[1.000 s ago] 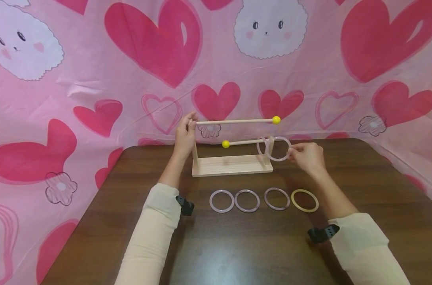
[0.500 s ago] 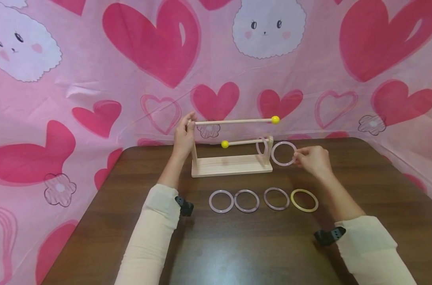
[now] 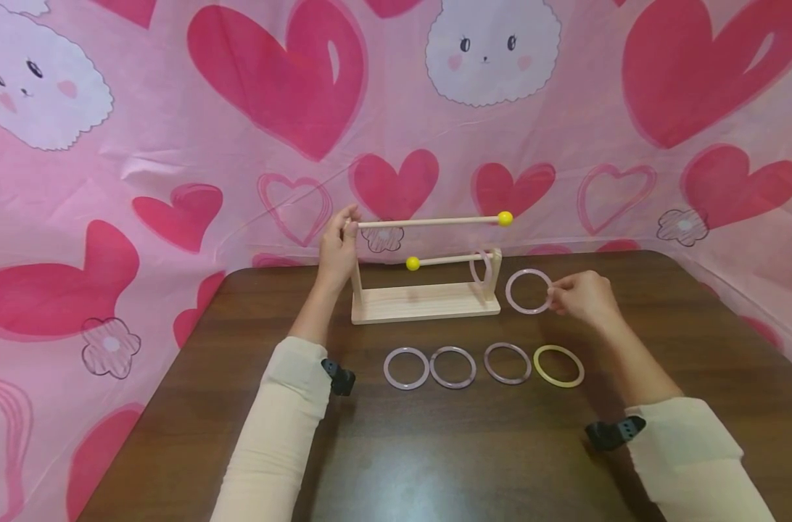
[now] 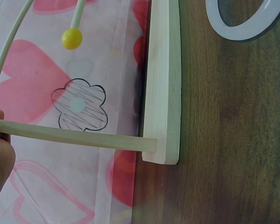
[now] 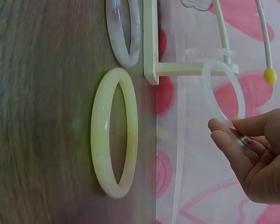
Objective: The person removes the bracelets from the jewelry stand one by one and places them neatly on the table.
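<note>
A wooden bangle stand (image 3: pixel 429 303) with two posts and two rods stands toward the back of the table. At the top of its left post, my left hand (image 3: pixel 339 246) grips the wood; the left wrist view catches only part of that hand (image 4: pixel 0 158). To the right of the stand, my right hand (image 3: pixel 588 299) pinches a pale lilac bangle (image 3: pixel 529 312) between thumb and fingers, raised above the tabletop. Another pale bangle (image 3: pixel 471 268) hangs on the lower rod (image 3: pixel 444 259), close to the right post. The upper rod (image 3: pixel 435 222) carries no bangle.
In front of the stand lie three lilac bangles, the leftmost (image 3: pixel 386 368) beside the middle one (image 3: pixel 453 387), and a yellow bangle (image 3: pixel 561 386) at the row's right end. Yellow balls cap the rods, one (image 3: pixel 505 219) pointing right. A pink heart-patterned cloth (image 3: pixel 396 116) hangs behind.
My right hand has drawn the lilac bangle rightward and slightly down, from overlapping the stand's right post to apart from it. The left hand keeps its place on the stand.
</note>
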`<state>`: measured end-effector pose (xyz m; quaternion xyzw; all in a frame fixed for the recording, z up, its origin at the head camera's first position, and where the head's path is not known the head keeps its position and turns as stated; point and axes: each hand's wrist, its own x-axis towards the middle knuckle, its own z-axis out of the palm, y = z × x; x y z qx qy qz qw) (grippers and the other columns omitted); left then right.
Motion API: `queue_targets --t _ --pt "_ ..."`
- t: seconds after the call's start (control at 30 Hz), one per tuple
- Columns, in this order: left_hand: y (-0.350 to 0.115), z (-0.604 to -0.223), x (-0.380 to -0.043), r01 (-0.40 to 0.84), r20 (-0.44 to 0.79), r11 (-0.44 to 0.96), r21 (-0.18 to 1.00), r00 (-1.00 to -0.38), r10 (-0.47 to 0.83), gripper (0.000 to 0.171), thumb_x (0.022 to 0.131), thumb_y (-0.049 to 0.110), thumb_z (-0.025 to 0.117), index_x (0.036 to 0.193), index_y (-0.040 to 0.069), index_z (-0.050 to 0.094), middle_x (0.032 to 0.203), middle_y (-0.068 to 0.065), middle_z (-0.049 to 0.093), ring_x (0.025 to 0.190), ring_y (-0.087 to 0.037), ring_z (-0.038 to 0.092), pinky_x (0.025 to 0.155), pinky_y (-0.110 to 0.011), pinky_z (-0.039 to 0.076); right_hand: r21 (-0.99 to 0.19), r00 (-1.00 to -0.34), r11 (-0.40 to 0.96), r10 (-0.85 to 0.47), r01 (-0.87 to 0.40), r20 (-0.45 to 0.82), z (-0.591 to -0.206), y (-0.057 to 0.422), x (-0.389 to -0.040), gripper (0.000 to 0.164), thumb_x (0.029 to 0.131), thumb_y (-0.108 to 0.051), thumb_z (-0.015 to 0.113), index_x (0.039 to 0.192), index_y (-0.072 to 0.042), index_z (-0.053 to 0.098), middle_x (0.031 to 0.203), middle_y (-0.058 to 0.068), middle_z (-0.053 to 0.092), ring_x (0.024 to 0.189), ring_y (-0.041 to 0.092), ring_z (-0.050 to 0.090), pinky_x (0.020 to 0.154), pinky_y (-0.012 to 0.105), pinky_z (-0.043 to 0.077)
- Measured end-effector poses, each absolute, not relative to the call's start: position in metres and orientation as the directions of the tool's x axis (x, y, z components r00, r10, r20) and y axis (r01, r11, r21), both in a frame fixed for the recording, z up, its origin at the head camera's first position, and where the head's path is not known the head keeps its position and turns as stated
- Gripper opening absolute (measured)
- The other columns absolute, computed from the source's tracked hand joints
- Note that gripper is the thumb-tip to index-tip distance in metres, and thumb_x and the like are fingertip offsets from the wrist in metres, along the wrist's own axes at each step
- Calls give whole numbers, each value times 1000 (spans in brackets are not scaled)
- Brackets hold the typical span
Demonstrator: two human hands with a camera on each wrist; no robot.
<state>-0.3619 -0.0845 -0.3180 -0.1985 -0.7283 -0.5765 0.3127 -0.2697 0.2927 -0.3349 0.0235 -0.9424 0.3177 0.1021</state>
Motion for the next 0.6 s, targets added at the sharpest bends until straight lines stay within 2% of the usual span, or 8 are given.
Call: queue_targets --t 0.17,0.3,0.43,0.6 --pt "-84 -318 -361 657 692 260 708 -719 -66 32 94 2 48 124 -6 51 113 -23 57 108 -30 52 93 -32 40 -570 -985 815 -4 -104 173 -336 300 -267 28 91 -14 56 99 12 65 72 13 69 61 20 67 73 47 51" --pt "-84 -317 -361 660 695 263 704 -716 -62 32 94 2 48 124 -7 51 113 -24 57 109 -31 52 94 -33 40 -545 -988 833 -13 -96 155 -338 305 -267 27 90 -14 56 98 9 67 70 9 69 59 17 66 76 50 47" --pt "-84 -317 -361 667 704 272 694 -707 -62 31 94 2 48 123 -8 51 112 -24 57 109 -31 52 93 -34 40 -543 -991 835 -19 -90 134 -340 309 -267 27 89 -14 57 97 9 68 69 9 69 61 20 67 75 49 48" --pt "-84 -318 -362 661 700 276 697 -711 -65 32 94 3 48 124 -6 51 112 -23 57 108 -31 52 93 -33 40 -565 -993 821 -18 -83 118 -341 309 -266 26 88 -12 56 95 11 67 68 10 68 60 22 67 61 30 52"
